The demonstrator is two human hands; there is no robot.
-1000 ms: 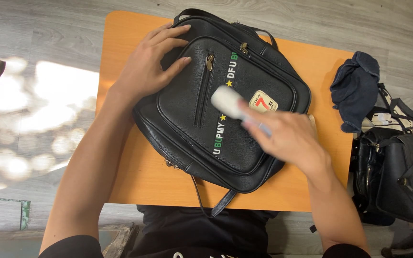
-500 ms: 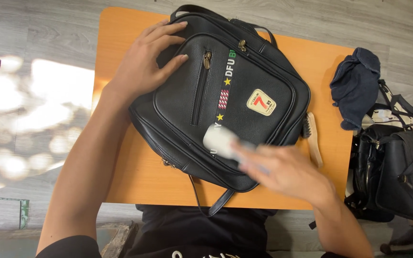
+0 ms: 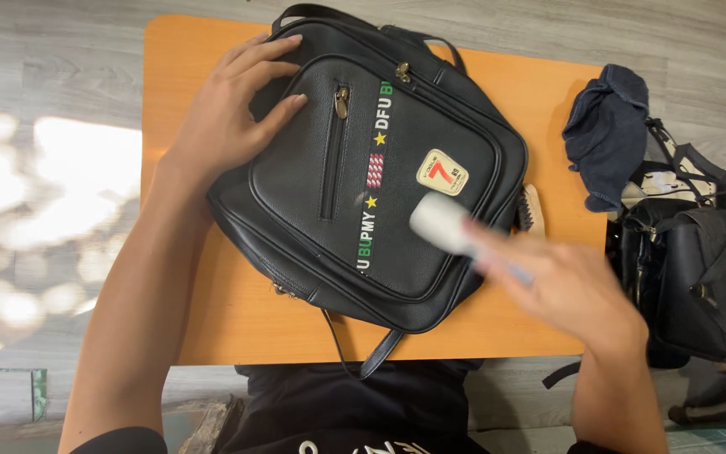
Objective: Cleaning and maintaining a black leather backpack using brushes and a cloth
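- black backpack (image 3: pixel 371 168) lies flat, front pocket up, on the small orange table (image 3: pixel 237 311); takes up most of the top
- left hand (image 3: pixel 220 122) spread flat, fingers open, pressing the backpack's upper-left corner; holds nothing, just pins it; same spot as half a second back
- right hand (image 3: pixel 565 286) closed round the handle of a white roller-like tool (image 3: pixel 440 223); blurred, so grip detail unclear; tool head touches the backpack's front just below the square badge (image 3: pixel 441 172)
- change: tool head was at the backpack's lower edge, by the striped band, half a second ago; now further up and to the right; reads as back-and-forth strokes over the front panel, right part under way
- wooden brush (image 3: pixel 531 208) just right of the backpack, partly tucked behind it
- dark blue cloth (image 3: pixel 607 134) further right of the backpack, at the table edge; more dark bags (image 3: pixel 707 269) beyond it, off the table
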